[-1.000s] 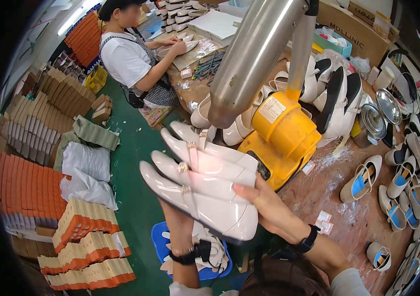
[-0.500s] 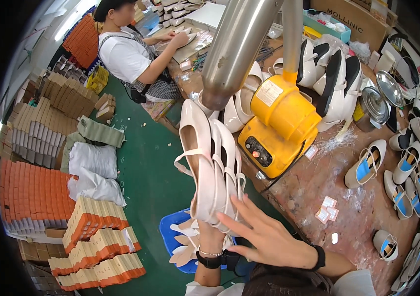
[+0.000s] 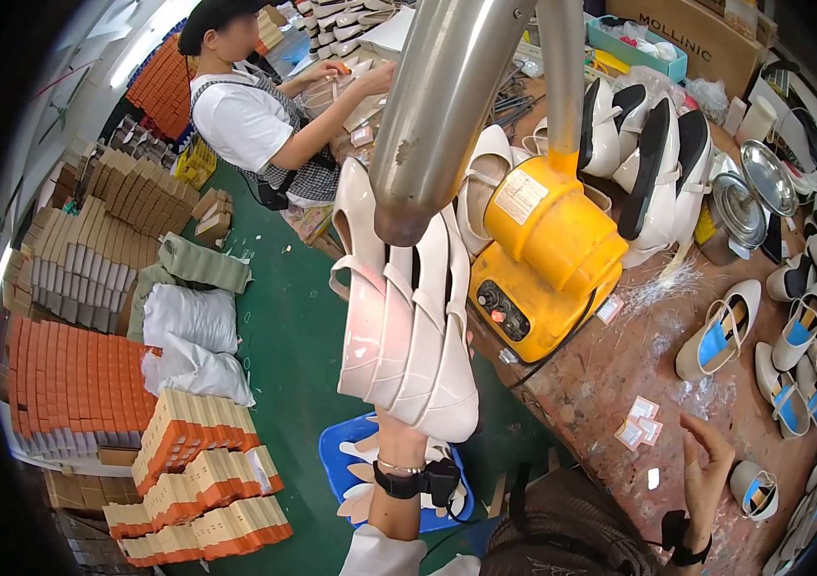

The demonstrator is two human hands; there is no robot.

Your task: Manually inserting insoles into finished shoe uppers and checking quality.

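Several cream-white strapped shoes (image 3: 384,336), nested side by side, are held up by my left hand (image 3: 400,434), which is closed on them from behind. Most of its fingers are hidden by the shoes. Just above the shoes, overlapping their upper part in view, is the open end of a steel nozzle (image 3: 408,197). This nozzle belongs to a yellow hot-air blower (image 3: 557,216) on the workbench. My right hand (image 3: 706,466) is over the bench's near side, empty, its fingers loosely curved and apart, close to a single small shoe (image 3: 752,492).
The brown workbench (image 3: 581,394) carries paper labels (image 3: 639,422), a steel pot (image 3: 735,216) and many white shoes along the right. Below my left arm sits a blue basket (image 3: 336,451) of shoe parts. Stacked boxes (image 3: 202,490) line the left floor. A co-worker (image 3: 245,120) handles shoes at the far end.
My right hand has left the shoes and swung right over the bench. The held shoes have turned, showing more of their outer sides, and sit closer under the nozzle.
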